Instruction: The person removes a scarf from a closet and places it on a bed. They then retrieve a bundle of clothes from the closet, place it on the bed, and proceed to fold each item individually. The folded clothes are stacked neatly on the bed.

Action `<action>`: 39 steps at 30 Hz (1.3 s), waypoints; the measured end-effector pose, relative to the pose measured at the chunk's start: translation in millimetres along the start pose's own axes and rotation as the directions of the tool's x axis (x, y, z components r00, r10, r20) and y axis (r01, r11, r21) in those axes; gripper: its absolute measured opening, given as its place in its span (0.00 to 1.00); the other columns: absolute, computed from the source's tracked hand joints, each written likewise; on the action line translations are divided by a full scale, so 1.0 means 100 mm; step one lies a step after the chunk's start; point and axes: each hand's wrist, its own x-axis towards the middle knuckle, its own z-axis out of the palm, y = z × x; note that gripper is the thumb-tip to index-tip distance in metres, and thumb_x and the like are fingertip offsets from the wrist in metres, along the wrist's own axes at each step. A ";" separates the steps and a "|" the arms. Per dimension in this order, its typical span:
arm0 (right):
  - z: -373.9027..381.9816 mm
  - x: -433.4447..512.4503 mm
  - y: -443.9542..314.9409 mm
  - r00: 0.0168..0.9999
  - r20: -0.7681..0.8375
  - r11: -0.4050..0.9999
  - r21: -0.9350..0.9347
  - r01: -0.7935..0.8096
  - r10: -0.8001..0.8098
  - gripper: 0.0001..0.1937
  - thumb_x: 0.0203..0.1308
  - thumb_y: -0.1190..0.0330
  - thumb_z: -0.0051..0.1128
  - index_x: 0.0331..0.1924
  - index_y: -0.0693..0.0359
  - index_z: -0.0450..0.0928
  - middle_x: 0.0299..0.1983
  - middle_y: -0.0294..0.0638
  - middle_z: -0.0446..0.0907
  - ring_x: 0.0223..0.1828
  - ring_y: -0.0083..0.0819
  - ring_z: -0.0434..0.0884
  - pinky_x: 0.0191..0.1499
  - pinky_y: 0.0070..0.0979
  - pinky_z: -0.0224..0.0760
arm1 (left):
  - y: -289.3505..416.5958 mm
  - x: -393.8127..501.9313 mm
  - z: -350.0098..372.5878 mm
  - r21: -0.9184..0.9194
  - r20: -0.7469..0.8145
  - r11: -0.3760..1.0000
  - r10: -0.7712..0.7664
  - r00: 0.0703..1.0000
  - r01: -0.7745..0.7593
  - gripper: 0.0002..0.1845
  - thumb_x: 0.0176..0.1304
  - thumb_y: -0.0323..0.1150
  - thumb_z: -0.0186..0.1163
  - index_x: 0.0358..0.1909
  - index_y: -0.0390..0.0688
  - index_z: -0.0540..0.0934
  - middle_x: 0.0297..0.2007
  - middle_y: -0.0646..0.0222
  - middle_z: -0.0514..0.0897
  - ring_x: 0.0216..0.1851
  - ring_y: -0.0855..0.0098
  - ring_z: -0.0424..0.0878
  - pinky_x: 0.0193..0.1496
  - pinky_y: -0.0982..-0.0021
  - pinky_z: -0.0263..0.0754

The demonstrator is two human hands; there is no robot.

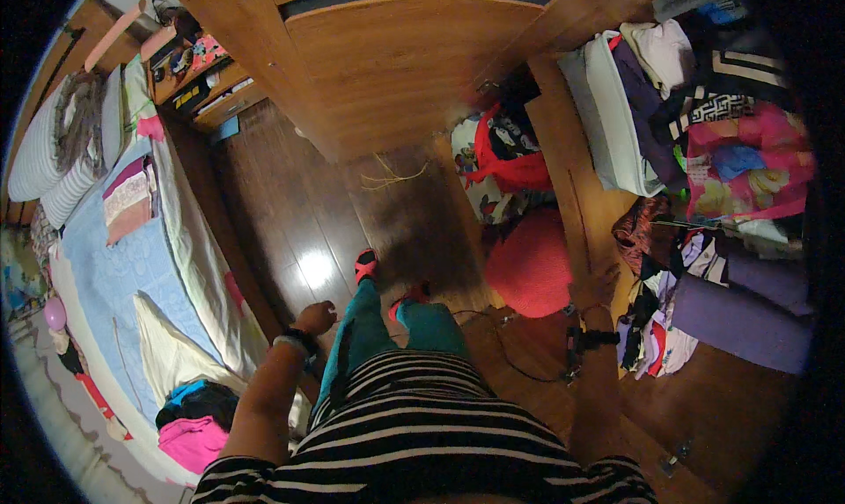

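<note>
My left hand (315,318) hangs empty beside the bed, its fingers loosely bent and apart. My right hand (597,289) is at the front edge of a wooden wardrobe shelf (581,174), fingers spread and nothing seen in them; whether it touches the wood I cannot tell. Just past it lies a stack of folded clothes (653,332), with a purple cloth (733,319) over part of it. A rust-and-black knitted garment (639,233) sits behind the stack. Farther back stands a white fabric bin (617,121) with folded garments. Below the shelf is a round red cushion-like object (531,266).
A wooden door panel (396,75) stands ahead. On the left, the bed (132,266) bears striped pillows (43,141), folded cloths (132,200) and a pink garment (195,441). A dark cable (508,352) and thin yellow cords (393,177) lie on the floor.
</note>
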 end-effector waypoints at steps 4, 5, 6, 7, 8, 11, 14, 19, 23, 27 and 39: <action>-0.04 -0.18 -0.11 0.946 -0.231 0.953 0.147 0.266 -0.228 0.44 0.53 0.55 0.63 0.71 0.60 0.50 0.70 0.62 0.45 0.71 0.59 0.49 0.69 0.51 0.49 | 0.27 0.16 -0.18 0.043 -0.021 0.999 0.005 1.000 -0.004 0.20 0.62 0.42 0.53 0.52 0.42 0.77 0.46 0.49 0.82 0.49 0.49 0.79 0.55 0.55 0.72; -0.05 -0.25 -0.20 0.892 -0.295 0.886 0.215 0.411 -0.342 0.43 0.53 0.56 0.63 0.70 0.61 0.51 0.70 0.61 0.47 0.71 0.58 0.50 0.69 0.50 0.49 | 0.36 0.21 -0.20 0.055 -0.027 0.998 0.015 1.000 -0.014 0.20 0.63 0.42 0.52 0.52 0.42 0.77 0.46 0.49 0.82 0.49 0.49 0.79 0.54 0.55 0.72; -0.04 -0.28 -0.34 0.829 -0.329 0.791 0.281 0.543 -0.453 0.42 0.53 0.58 0.63 0.70 0.61 0.52 0.70 0.60 0.48 0.71 0.57 0.51 0.69 0.48 0.49 | 0.45 0.27 -0.23 0.033 -0.026 0.998 0.056 0.998 -0.055 0.19 0.63 0.40 0.52 0.51 0.41 0.77 0.46 0.49 0.82 0.49 0.50 0.79 0.54 0.56 0.73; -0.03 -0.25 -0.53 0.766 -0.345 0.684 0.347 0.641 -0.543 0.41 0.53 0.60 0.63 0.69 0.62 0.53 0.69 0.60 0.50 0.71 0.56 0.52 0.69 0.47 0.50 | 0.56 0.37 -0.24 0.053 -0.059 0.996 0.075 0.995 -0.072 0.19 0.62 0.39 0.53 0.51 0.40 0.77 0.45 0.49 0.82 0.48 0.50 0.80 0.53 0.56 0.73; 0.03 -0.21 -0.74 0.714 -0.348 0.584 0.413 0.699 -0.608 0.40 0.54 0.61 0.63 0.68 0.63 0.54 0.69 0.59 0.51 0.70 0.54 0.53 0.70 0.46 0.50 | 0.66 0.49 -0.24 0.034 -0.090 0.992 0.122 0.989 -0.119 0.19 0.62 0.39 0.53 0.51 0.40 0.77 0.44 0.50 0.83 0.47 0.50 0.80 0.52 0.57 0.74; 0.39 0.24 -1.40 0.737 -0.391 0.452 0.603 0.657 -0.550 0.35 0.55 0.66 0.61 0.66 0.64 0.58 0.67 0.58 0.56 0.69 0.53 0.56 0.69 0.44 0.51 | 0.90 0.82 -0.10 -0.130 -0.181 0.968 0.188 0.965 -0.213 0.17 0.62 0.37 0.53 0.49 0.41 0.77 0.42 0.50 0.83 0.45 0.50 0.80 0.49 0.56 0.75; 0.82 0.99 -1.86 0.826 -0.449 0.383 0.736 0.558 -0.340 0.29 0.58 0.67 0.59 0.63 0.65 0.62 0.65 0.58 0.60 0.66 0.54 0.59 0.68 0.44 0.53 | 1.09 1.23 0.14 -0.161 -0.301 0.916 0.310 0.902 -0.368 0.14 0.62 0.36 0.52 0.46 0.41 0.76 0.39 0.51 0.82 0.42 0.49 0.81 0.45 0.53 0.75; 1.05 2.22 -2.01 0.821 -0.571 0.545 0.689 0.478 0.001 0.28 0.58 0.67 0.58 0.62 0.67 0.63 0.62 0.59 0.65 0.63 0.55 0.63 0.66 0.44 0.55 | 1.26 1.84 0.50 -0.222 -0.215 0.937 0.222 0.951 -0.269 0.10 0.63 0.35 0.53 0.42 0.42 0.75 0.35 0.50 0.81 0.39 0.46 0.79 0.39 0.51 0.74; 0.97 2.74 -1.98 0.695 -0.719 0.672 0.507 0.539 -0.015 0.33 0.62 0.63 0.53 0.69 0.65 0.55 0.66 0.58 0.61 0.67 0.56 0.60 0.69 0.46 0.51 | 1.48 2.43 0.61 -0.550 -0.279 0.753 0.242 0.929 -0.361 0.11 0.64 0.33 0.54 0.46 0.42 0.74 0.38 0.54 0.82 0.42 0.49 0.80 0.40 0.53 0.75; 0.95 2.77 -1.98 0.664 -0.748 0.727 0.461 0.510 0.009 0.32 0.60 0.66 0.54 0.67 0.65 0.58 0.61 0.59 0.67 0.60 0.59 0.66 0.63 0.46 0.58 | 2.06 3.26 0.35 -0.462 -0.419 0.628 0.468 0.778 -0.626 0.22 0.62 0.30 0.57 0.59 0.44 0.69 0.48 0.54 0.78 0.52 0.54 0.77 0.51 0.57 0.73; 1.57 3.35 -1.95 0.411 -0.911 0.878 0.187 0.441 -0.012 0.28 0.50 0.71 0.54 0.60 0.67 0.67 0.37 0.53 0.68 0.41 0.51 0.70 0.45 0.43 0.66 | 4.13 5.08 -0.62 -0.191 -0.634 0.217 0.717 0.290 -0.957 0.53 0.52 0.38 0.70 0.72 0.40 0.44 0.65 0.41 0.60 0.66 0.48 0.62 0.67 0.58 0.60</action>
